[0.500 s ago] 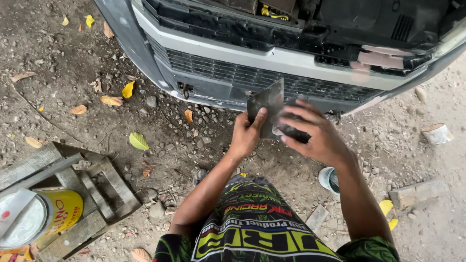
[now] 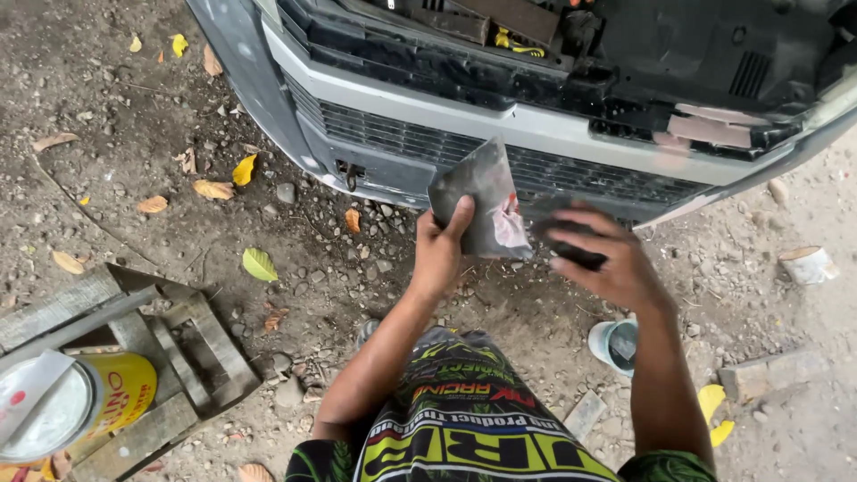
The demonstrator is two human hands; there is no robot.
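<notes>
The left hand (image 2: 439, 252) grips a flat grey metal mixing board smeared with pinkish filler (image 2: 480, 198), thumb pressed on its face, holding it tilted just before the silver car bumper with dark grille (image 2: 464, 112). The right hand (image 2: 603, 259) closes its fingers on a blurred dark spreader (image 2: 571, 243) beside the board's pink patch, above gravelly ground
</notes>
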